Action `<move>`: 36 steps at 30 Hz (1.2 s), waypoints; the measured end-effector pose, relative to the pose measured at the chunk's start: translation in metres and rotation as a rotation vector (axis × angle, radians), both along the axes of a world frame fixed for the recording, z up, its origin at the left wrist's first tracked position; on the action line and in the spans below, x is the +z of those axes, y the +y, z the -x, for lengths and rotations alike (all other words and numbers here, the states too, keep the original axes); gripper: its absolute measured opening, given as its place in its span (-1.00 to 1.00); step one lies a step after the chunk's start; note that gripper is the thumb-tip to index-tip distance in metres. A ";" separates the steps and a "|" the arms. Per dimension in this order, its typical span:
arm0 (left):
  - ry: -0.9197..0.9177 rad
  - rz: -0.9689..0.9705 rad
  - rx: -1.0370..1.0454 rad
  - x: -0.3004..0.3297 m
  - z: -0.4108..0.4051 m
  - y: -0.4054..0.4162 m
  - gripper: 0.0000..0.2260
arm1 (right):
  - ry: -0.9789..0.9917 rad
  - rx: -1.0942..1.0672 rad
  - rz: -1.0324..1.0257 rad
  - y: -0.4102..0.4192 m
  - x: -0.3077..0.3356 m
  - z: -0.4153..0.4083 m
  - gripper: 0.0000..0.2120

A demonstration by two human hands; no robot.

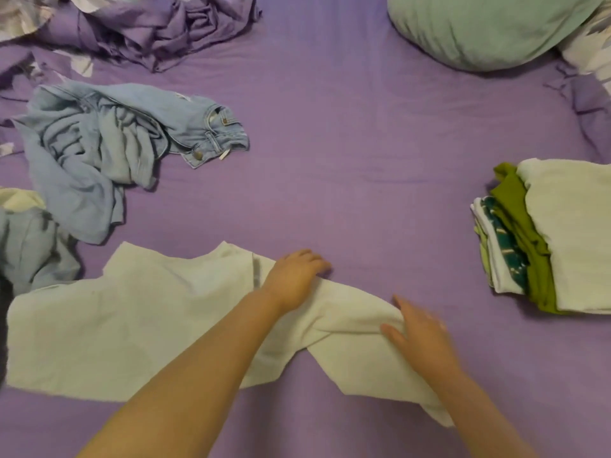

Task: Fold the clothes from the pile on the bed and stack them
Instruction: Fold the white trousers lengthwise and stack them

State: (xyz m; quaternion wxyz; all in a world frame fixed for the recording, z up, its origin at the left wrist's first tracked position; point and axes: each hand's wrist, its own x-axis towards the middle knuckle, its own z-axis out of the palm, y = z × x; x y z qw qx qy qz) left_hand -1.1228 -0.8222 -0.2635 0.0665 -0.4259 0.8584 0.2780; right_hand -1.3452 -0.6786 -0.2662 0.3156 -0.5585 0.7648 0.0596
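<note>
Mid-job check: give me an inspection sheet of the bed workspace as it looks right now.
Surface: purple bedsheet, lightly creased.
Job's things: pale shirt spread flat, being folded; folded stack at right, pale garment on top, green beneath; unfolded denim jeans and light blue garments at left.
Clutter: crumpled purple bedding top left; green pillow top right.
Grips: left hand rests on the shirt; right hand holds its sleeve.
Cables: nothing seen.
Surroundings: nothing seen beyond the bed.
</note>
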 end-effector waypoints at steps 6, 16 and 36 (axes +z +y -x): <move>-0.288 -0.087 -0.088 -0.014 0.012 -0.017 -0.70 | -0.308 0.056 -0.221 -0.035 0.012 0.055 -0.72; -0.233 0.254 0.465 -0.042 0.030 -0.033 -0.79 | 0.141 0.186 0.069 -0.141 0.001 0.100 -0.81; -0.154 0.182 0.393 -0.038 0.038 -0.012 -0.84 | -0.082 0.386 -0.410 -0.116 0.065 0.147 -0.77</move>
